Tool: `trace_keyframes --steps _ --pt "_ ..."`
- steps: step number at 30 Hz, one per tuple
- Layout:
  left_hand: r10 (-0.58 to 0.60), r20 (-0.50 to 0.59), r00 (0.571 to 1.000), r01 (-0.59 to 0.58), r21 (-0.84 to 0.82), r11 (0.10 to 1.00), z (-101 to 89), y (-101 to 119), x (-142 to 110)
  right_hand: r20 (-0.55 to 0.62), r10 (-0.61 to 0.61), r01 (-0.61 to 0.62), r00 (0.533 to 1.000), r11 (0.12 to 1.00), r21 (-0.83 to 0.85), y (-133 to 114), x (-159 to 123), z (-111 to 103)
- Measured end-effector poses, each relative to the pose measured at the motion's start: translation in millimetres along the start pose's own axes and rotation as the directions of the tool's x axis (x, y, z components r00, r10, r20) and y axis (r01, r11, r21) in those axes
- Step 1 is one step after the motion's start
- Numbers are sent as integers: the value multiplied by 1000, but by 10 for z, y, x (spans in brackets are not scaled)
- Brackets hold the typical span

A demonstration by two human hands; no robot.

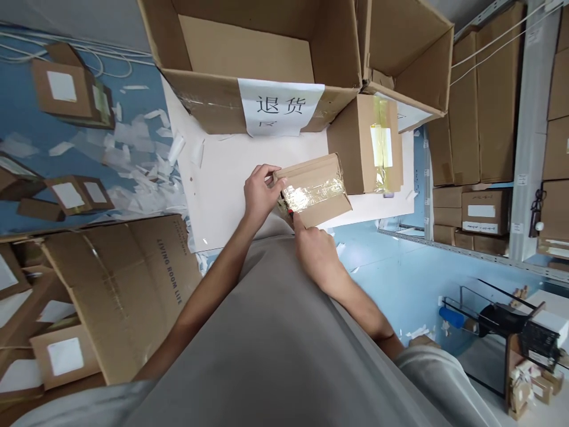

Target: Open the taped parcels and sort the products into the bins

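Small box (311,204) on counter (213,196), top shut, tape across it, contents hidden; can't tell if near end is cut. Left hand (262,193) pinches its corner. Right hand (317,255) curled, index at red bit (290,211), can't tell if grip holds it. Big open box (200,95) behind, paper sign (282,107) on front; taped box (351,142) beside, contents hidden

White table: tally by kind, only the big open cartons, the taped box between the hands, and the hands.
Big open cartons: 2 (left carton, right carton)
Taped box between the hands: 1
Hands: 2 (left hand, right hand)
Total: 5
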State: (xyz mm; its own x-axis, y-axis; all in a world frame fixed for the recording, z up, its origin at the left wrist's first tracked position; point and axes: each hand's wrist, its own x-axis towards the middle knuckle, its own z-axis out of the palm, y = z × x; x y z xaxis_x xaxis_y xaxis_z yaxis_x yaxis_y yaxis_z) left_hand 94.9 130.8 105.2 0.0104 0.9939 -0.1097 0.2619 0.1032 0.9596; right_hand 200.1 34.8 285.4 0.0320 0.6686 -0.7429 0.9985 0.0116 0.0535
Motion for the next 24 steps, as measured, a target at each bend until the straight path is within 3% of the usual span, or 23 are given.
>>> trace_keyframes --steps 4,12,17,20,24 --pt "-15 -30 999 16 29 999 9 13 -10 -56 -85 86 995 996 22 39 92 -1" --pt "-67 -23 998 68 58 996 31 16 -134 48 -142 140 989 990 34 295 -267 -121" --pt "-73 -84 994 80 82 993 86 21 -186 103 -278 270 955 959 84 558 -354 34" --pt "-61 -78 995 69 103 992 135 12 -204 68 -315 305 947 944 125 760 -412 151" --pt "-60 -67 996 70 146 987 130 10 -254 -46 -382 382 923 897 224 1125 -474 89"
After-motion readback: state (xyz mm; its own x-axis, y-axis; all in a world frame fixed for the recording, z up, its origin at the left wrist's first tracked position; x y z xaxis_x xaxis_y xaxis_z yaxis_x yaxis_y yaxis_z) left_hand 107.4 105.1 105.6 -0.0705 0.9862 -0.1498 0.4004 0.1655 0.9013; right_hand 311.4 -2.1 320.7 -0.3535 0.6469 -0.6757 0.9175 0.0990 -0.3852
